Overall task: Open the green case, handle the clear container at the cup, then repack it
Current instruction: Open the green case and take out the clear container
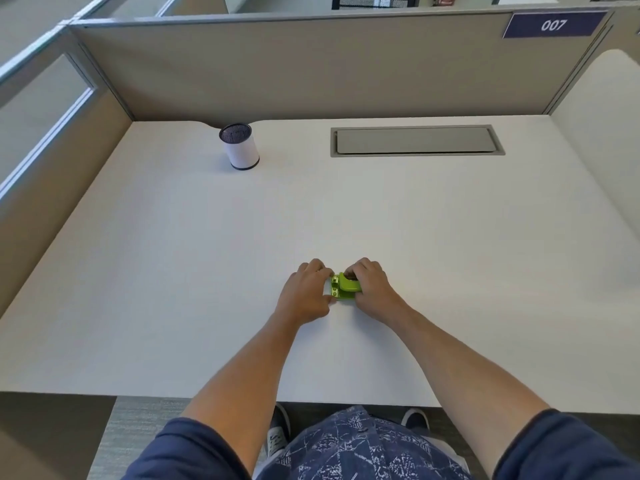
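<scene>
The green case (344,288) is gripped by both hands, left hand (306,295) and right hand (372,285), seemingly mid-opening, with the cup (239,146) at eleven o'clock untouched.

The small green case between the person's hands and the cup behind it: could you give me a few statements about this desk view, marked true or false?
1. Both hands, the left hand and the right hand, touch the small bright green plastic case. True.
2. The case sits inside the cup. False: it lies on the white desk, near its front edge.
3. The white cylindrical cup with a dark mesh rim stands upright at the far left. True.
4. The cup is lying on its side. False: it is upright.
5. The blue sign reads 007. True.
</scene>
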Motion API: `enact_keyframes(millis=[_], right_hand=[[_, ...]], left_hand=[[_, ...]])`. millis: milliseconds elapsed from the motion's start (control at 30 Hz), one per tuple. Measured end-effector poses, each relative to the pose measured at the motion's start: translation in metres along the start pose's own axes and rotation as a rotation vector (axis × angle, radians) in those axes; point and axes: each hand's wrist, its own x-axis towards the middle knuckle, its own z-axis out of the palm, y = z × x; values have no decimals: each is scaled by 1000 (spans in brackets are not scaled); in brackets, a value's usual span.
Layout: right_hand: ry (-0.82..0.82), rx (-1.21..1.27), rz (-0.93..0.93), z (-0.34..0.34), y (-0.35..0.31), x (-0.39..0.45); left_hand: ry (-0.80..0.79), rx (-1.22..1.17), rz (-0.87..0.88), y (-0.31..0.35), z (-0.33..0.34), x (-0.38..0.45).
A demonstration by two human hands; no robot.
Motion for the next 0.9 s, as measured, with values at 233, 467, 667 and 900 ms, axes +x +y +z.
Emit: enact_keyframes(millis=[233, 467, 667, 900], right_hand=[[-25, 25, 33, 0, 0, 5], [-36, 54, 56, -1, 0, 6], [-26, 62, 59, 0, 0, 7], [-12, 87, 55, 0, 2, 7]], left_hand=[[-2, 58, 52, 1, 0, 3], [-4, 87, 77, 1, 1, 5], [-1, 69, 60, -1, 3, 4], [5, 64, 51, -2, 4, 4]])
